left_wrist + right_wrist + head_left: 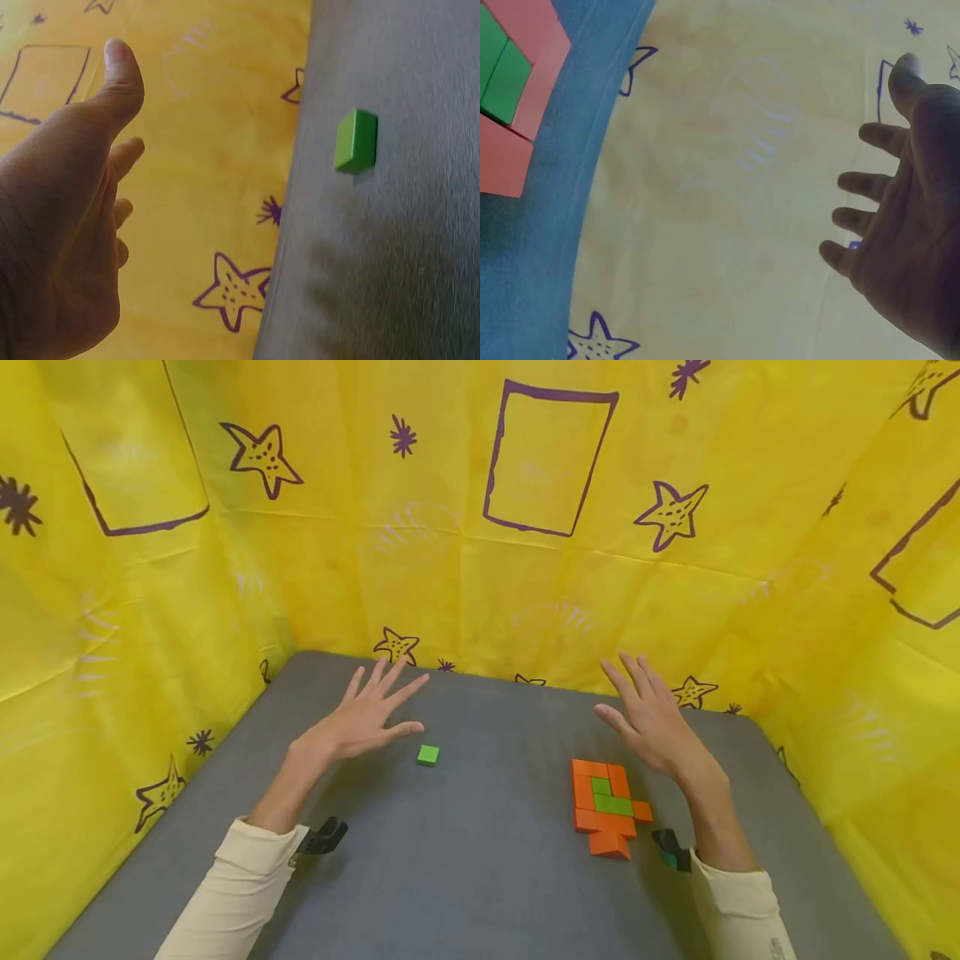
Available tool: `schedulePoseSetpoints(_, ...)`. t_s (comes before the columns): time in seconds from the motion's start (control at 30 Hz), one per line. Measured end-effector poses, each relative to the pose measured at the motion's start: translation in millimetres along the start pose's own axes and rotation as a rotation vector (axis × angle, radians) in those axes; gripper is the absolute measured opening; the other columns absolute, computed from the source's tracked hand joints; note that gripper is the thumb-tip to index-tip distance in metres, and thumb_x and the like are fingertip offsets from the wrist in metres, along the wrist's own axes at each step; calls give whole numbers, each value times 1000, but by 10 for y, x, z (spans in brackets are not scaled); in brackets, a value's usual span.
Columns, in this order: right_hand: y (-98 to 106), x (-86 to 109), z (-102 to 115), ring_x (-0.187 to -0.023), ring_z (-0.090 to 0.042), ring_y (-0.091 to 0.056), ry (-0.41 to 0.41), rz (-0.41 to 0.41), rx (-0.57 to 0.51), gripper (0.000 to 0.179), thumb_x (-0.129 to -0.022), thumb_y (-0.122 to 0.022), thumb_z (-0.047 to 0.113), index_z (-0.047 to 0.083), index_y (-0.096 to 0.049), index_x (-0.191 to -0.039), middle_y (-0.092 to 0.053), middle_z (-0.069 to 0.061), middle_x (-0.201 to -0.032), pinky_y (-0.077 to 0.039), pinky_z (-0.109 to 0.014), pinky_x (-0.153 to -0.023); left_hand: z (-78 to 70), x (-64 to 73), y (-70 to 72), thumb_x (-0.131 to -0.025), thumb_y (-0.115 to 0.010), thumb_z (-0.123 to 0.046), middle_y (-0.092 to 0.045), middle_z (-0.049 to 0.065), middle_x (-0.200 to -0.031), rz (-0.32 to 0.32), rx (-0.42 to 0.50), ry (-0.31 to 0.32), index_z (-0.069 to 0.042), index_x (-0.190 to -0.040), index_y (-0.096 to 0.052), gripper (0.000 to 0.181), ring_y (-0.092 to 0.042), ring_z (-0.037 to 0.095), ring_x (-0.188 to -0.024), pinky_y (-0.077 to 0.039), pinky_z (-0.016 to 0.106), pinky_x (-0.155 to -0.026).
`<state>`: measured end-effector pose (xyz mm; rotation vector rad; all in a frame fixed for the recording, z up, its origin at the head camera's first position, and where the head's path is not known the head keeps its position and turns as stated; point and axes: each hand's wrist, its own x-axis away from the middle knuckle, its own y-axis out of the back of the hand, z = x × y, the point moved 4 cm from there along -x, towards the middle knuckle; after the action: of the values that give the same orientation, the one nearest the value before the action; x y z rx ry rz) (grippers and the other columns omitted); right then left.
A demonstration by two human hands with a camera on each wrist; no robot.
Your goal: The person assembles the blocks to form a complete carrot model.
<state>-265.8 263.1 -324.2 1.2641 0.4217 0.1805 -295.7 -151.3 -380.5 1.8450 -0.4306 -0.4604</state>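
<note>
My left hand [363, 714] hovers over the left part of the grey table with its fingers spread and nothing in it. Just right of and below its thumb, a single green block [427, 756] lies on the table; the left wrist view shows the same green block [356, 142] apart from the hand. On the other side, my right hand [651, 720] is raised with fingers extended, holding nothing. Below it sits a flat arrangement of orange blocks [585, 793] around green blocks [613, 804]. One orange triangular block [609, 845] juts from its near end, and a small orange block [642, 811] from its right side.
Yellow cloth walls [450, 577] with purple stars and frames enclose the grey table [465, 877] at the back and both sides. Black wrist mounts [326, 837] are strapped at both cuffs and hang over the tabletop.
</note>
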Motion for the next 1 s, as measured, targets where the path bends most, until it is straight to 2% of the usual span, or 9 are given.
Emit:
schedulePoseSetpoints(0.27, -42, 66, -53, -161, -51, -3, -7, 25, -4, 72, -109, -50, 45, 16, -21, -168, -8, -21, -176, -8, -78, -122, -245, -123, -96, -102, -51, -65, 4, 9, -178, 17, 33, -50, -32, -169, -17, 82, 10, 43, -164, 10, 66, -129)
schedulePoseSetpoints(0.37, -66, 92, -69, -160, -53, -8, 5, 33, 8, 72, -109, -52, 44, 14, -23, -167, -14, -23, -174, -11, -79, -121, -383, -204, -180, -102, -52, -63, 2, 7, -178, 33, 42, -86, -32, -169, -17, 81, 8, 42, -164, 8, 65, -129)
schedulePoseSetpoints(0.47, -107, 127, -79, -157, -55, -15, 34, 57, 14, 72, -108, -56, 41, 11, -27, -166, -21, -26, -171, -16, -78, -121, -555, -281, -322, -103, -52, -62, -4, 5, -179, 61, 45, -137, -32, -168, -19, 80, 5, 41, -165, 6, 65, -130)
schedulePoseSetpoints(0.6, -180, 195, -111, -153, -53, -28, 60, 113, 25, 69, -106, -61, 36, 7, -34, -163, -32, -27, -167, -26, -75, -119, -860, -373, -570, -104, -51, -60, -14, 1, -178, 130, 40, -219, -33, -168, -21, 76, -3, 38, -165, 1, 64, -131)
schedulePoseSetpoints(0.7, -247, 243, -159, -147, -52, -40, 54, 177, 25, 61, -106, -61, 31, 4, -43, -158, -43, -27, -160, -34, -73, -116, -1149, -437, -762, -107, -49, -55, -23, -2, -176, 189, 7, -296, -31, -167, -25, 69, -11, 35, -165, -4, 63, -132)
schedulePoseSetpoints(0.83, -378, 290, -244, -136, -49, -55, 9, 338, -18, 51, -108, -56, 25, 0, -50, -152, -56, -27, -151, -44, -68, -111, -1568, -510, -1037, -111, -45, -43, -29, -7, -173, 248, -70, -404, -30, -165, -31, 57, -22, 30, -164, -16, 60, -132)
schedulePoseSetpoints(0.93, -486, 350, -301, -131, -45, -61, -34, 462, -67, 46, -109, -54, 20, -1, -51, -150, -60, -26, -146, -47, -64, -109, -1842, -562, -1238, -113, -45, -31, -31, -13, -172, 286, -114, -438, -33, -165, -30, 55, -27, 24, -162, -25, 55, -130)
schedulePoseSetpoints(1.0, -540, 391, -326, -129, -43, -62, -53, 517, -106, 44, -108, -54, 16, -1, -53, -149, -63, -25, -144, -49, -63, -108, -1967, -585, -1339, -112, -47, -23, -32, -16, -171, 314, -124, -443, -36, -165, -29, 57, -29, 20, -162, -29, 53, -129)
